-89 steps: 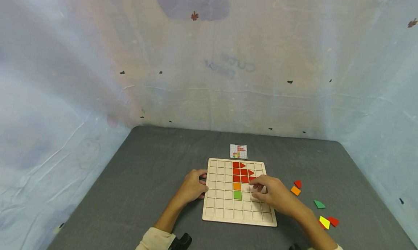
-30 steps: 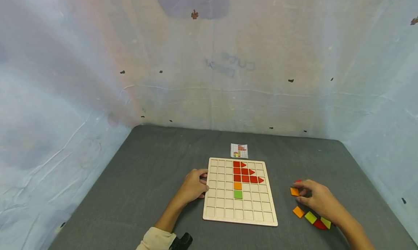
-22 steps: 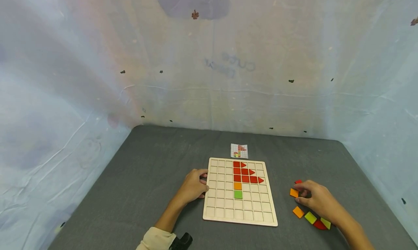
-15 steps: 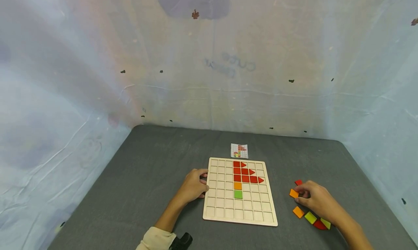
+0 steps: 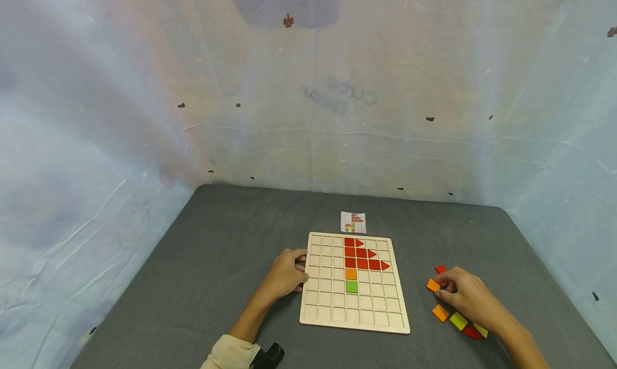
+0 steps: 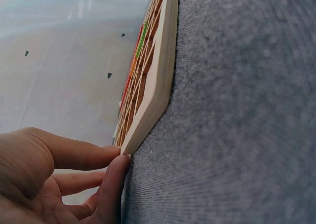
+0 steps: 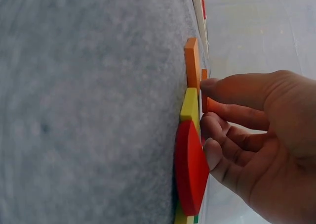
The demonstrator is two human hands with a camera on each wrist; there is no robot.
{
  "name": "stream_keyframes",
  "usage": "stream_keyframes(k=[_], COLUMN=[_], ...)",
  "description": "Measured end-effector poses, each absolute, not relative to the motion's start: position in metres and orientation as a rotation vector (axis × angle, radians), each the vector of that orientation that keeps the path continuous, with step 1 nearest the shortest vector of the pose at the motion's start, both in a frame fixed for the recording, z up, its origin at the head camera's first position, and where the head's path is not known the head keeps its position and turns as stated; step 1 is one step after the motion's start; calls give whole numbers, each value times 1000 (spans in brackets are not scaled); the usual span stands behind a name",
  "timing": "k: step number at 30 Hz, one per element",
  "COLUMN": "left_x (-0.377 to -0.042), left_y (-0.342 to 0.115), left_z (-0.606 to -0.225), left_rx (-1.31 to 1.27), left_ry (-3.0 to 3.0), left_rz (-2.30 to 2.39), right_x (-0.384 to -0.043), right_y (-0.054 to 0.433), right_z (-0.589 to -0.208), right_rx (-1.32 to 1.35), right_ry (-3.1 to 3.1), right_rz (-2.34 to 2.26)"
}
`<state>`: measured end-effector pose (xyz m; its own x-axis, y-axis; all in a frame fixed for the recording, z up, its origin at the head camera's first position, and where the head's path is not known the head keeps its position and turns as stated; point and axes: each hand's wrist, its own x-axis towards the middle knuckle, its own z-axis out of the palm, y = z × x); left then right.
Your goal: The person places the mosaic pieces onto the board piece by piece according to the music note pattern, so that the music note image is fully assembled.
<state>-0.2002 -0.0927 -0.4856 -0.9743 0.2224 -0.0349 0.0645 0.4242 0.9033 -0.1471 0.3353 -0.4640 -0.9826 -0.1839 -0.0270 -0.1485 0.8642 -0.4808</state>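
A square wooden grid board [image 5: 332, 299] lies on the dark cloth, with red square and triangle tiles in its upper rows. An orange tile [image 5: 351, 274] and a green tile [image 5: 352, 286] sit below the reds. My left hand [image 5: 284, 272] holds the board's left edge; in the left wrist view, thumb [image 6: 84, 155] and finger pinch its rim. To the right, my right hand [image 5: 469, 294] pinches a loose orange square tile [image 5: 433, 285] at the cloth. In the right wrist view, the thumb partly hides that orange tile [image 7: 204, 75].
Close to the right hand lie a red tile [image 5: 441, 269], another orange tile [image 5: 440, 313], a yellow-green tile [image 5: 458, 321] and a curved red piece [image 5: 472, 331]. Behind the board is a small pattern card [image 5: 353, 223]. Pale sheeting [image 5: 308, 160] rises around the table.
My right hand has gone from the board to the loose tiles on the right. A red triangle now shows at the third row's end. Lately the pinched orange tile has shifted slightly left.
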Motion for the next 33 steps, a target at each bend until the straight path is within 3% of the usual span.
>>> stream_keyframes(k=[22, 33], left_x=[-200, -201], left_y=[-92, -93], left_z=[-487, -486], left_rx=[257, 264], left_ry=[2514, 2504], left_rz=[1601, 1601], right_x=[-149, -150], right_y=[293, 267], right_z=[-462, -460], right_rx=[-558, -570], right_ry=[2975, 2926], right_rz=[-899, -920])
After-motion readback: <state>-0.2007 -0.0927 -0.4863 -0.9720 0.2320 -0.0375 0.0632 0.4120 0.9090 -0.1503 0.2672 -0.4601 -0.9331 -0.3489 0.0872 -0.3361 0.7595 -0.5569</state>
